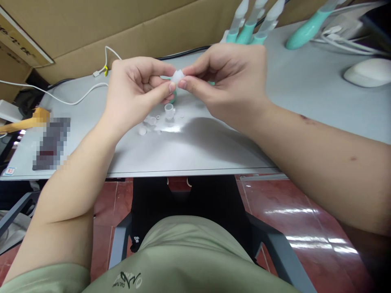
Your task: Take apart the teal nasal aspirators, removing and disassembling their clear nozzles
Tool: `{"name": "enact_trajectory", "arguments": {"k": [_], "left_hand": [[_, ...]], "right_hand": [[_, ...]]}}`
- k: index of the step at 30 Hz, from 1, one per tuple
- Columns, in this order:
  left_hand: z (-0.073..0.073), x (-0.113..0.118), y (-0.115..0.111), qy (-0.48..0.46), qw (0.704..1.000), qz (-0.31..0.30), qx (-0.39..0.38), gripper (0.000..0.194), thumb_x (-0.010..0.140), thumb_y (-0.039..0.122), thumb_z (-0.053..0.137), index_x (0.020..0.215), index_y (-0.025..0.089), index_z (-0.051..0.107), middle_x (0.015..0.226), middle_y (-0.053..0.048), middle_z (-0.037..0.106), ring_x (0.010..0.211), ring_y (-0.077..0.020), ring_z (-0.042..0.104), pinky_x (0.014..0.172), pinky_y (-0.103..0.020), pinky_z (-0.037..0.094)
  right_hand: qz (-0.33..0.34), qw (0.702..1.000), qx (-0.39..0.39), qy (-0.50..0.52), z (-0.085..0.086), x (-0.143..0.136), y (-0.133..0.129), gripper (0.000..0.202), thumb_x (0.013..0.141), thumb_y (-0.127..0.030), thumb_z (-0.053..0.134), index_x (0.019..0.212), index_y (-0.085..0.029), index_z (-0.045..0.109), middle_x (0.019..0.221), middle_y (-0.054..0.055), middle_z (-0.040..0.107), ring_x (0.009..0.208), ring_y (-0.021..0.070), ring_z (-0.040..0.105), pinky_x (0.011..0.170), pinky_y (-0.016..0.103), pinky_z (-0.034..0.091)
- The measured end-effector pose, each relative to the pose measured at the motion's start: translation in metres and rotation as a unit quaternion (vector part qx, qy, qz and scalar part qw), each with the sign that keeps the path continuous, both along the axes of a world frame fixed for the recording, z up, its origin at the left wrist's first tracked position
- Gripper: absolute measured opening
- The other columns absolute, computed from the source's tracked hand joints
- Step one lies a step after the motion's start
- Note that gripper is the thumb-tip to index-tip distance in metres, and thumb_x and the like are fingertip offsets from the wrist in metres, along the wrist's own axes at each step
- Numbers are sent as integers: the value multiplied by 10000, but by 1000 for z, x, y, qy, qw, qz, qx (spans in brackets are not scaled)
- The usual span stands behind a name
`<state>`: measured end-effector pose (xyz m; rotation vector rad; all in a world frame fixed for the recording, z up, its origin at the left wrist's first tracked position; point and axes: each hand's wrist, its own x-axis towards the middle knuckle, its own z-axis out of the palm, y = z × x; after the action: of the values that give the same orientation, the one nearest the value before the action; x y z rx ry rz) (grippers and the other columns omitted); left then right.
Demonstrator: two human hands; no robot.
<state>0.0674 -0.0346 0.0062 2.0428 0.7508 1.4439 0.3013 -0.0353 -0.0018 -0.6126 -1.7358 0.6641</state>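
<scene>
Both hands meet above the desk at a small white translucent piece. My left hand pinches it from the left between thumb and forefinger, its other fingers curled. From the right, the thumb and forefinger of my right hand grip the same piece. A teal part shows behind the left fingertips, mostly hidden. Below the hands, a small clear cup stands upright on the desk, with a small ring, a round white disc and other tiny clear parts around it.
Teal-handled items with white tips stand behind my right hand. Another teal item lies at the back right, near white cables and a white mouse. At left are a blurred-out dark object, a yellow object and a white cable.
</scene>
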Motion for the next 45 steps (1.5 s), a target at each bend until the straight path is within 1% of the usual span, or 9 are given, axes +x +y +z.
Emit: {"name": "enact_trajectory", "arguments": {"k": [7, 14, 18, 25, 31, 34, 38, 42, 45], "left_hand": [[-8, 3, -1, -18, 1000, -2, -3, 430, 936, 630, 1100, 1103, 269, 937, 798, -12, 857, 676, -191, 802, 617, -344, 630], [-5, -8, 6, 26, 999, -10, -21, 429, 905, 638, 1104, 1121, 310, 929, 866, -11, 883, 751, -226, 809, 687, -406, 646], [-1, -9, -2, 20, 1000, -15, -19, 361, 956, 603, 1080, 1130, 324, 931, 892, -12, 887, 769, -231, 814, 722, -429, 654], [-2, -12, 1, 35, 999, -28, -17, 366, 958, 578, 1098, 1150, 315, 931, 916, -25, 888, 785, -236, 814, 731, -452, 655], [-3, -16, 6, 27, 998, -21, 52, 350, 961, 586, 1079, 1153, 321, 955, 921, -24, 885, 768, -231, 813, 712, -407, 664], [8, -19, -2, 69, 992, -7, 105, 254, 946, 499, 1062, 1104, 317, 982, 905, -35, 867, 738, -199, 787, 652, -350, 615], [27, -18, -20, 200, 968, 3, 153, 97, 963, 383, 888, 944, 327, 965, 775, -26, 793, 674, -199, 707, 629, -367, 504], [46, -15, -37, 402, 912, -21, 75, 248, 1064, 335, 705, 999, 307, 943, 905, -47, 852, 745, -210, 718, 717, -400, 550], [50, -15, -40, 456, 888, -50, 29, 238, 1087, 328, 698, 1036, 288, 927, 982, -41, 877, 782, -193, 743, 756, -378, 589]], "right_hand": [[50, 998, -46, 10, 0, -1, 3, 495, 939, -717, 999, 953, -271, 785, 1023, 40, 780, 913, 202, 710, 847, 390, 590], [98, 993, -50, 50, 4, -1, 5, 493, 874, -622, 1092, 912, -241, 781, 961, 21, 777, 827, 139, 673, 837, 331, 600], [93, 993, -43, 63, 5, -3, 8, 632, 780, -747, 1104, 843, -236, 739, 881, 27, 762, 761, 146, 656, 791, 352, 621], [77, 995, -64, 17, 7, 7, 9, 621, 767, -783, 1095, 878, -284, 744, 954, 28, 771, 850, 192, 683, 824, 385, 640], [92, 993, -70, 2, 18, 17, 11, 559, 723, -652, 1160, 835, -286, 753, 919, 14, 770, 805, 185, 691, 753, 382, 619], [132, 986, -71, -75, 20, 28, 20, 477, 741, -543, 1155, 818, -263, 778, 834, 20, 761, 730, 164, 660, 648, 353, 549], [185, 946, -119, -238, 21, 37, 27, 211, 845, -247, 1026, 887, -241, 819, 764, -23, 743, 678, 118, 602, 611, 299, 462], [144, 894, -163, -392, 28, 33, 19, 151, 920, -260, 964, 962, -215, 826, 786, -32, 725, 713, 120, 599, 651, 305, 423], [123, 873, -159, -445, 31, 28, 13, 131, 924, -221, 959, 961, -206, 834, 775, -42, 696, 718, 121, 562, 705, 321, 398]]}}
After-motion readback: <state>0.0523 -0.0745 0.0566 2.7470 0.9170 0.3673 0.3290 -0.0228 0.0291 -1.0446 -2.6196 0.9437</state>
